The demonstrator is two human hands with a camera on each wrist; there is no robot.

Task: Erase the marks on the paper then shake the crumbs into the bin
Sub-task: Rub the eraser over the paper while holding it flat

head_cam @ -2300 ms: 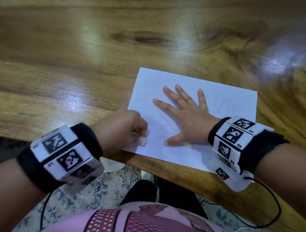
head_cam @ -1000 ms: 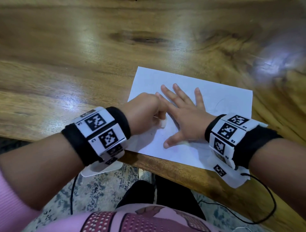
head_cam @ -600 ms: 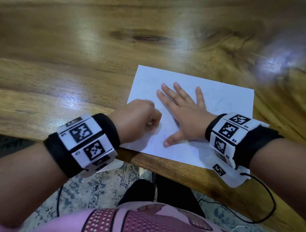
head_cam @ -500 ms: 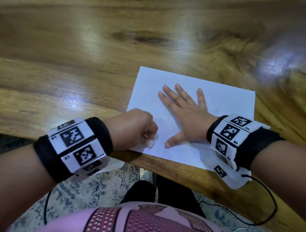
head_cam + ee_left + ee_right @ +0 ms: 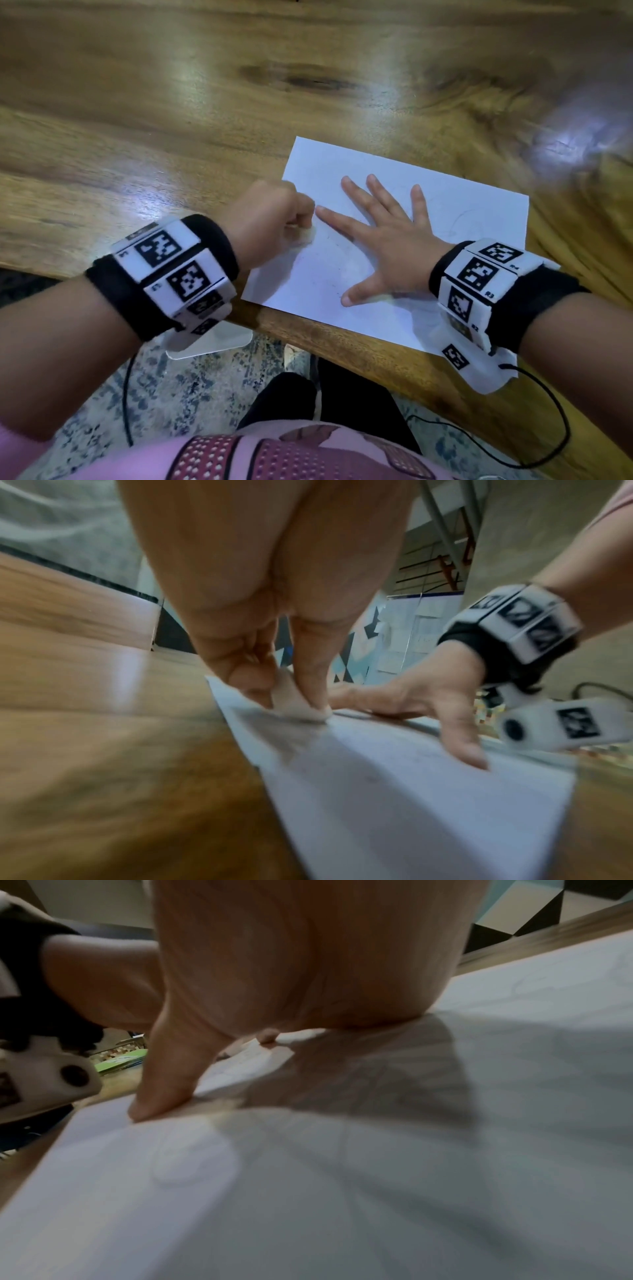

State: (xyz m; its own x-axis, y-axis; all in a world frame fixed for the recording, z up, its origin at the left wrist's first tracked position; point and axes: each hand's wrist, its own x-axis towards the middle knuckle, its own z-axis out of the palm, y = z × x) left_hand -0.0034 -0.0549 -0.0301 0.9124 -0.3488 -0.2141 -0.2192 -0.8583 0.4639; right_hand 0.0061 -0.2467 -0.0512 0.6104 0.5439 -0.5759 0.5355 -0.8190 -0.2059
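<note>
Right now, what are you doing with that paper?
The left hand pinches an eraser and presses it on the paper near its left edge. The right hand lies flat with fingers spread, holding the sheet on the table. Faint pencil marks show near the paper's right side, so the erasing isn't finished. No bin is in view.

black wristbands (image 5: 219, 246), white tag blocks (image 5: 171, 267), pink top (image 5: 274, 455)

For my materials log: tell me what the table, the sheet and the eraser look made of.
Table: wood, glossy varnish; grain, knots and glare show.
Sheet: thin matte white paper, lying flat.
Eraser: probably soft off-white rubber; blurred, pinched by the left hand.
</note>
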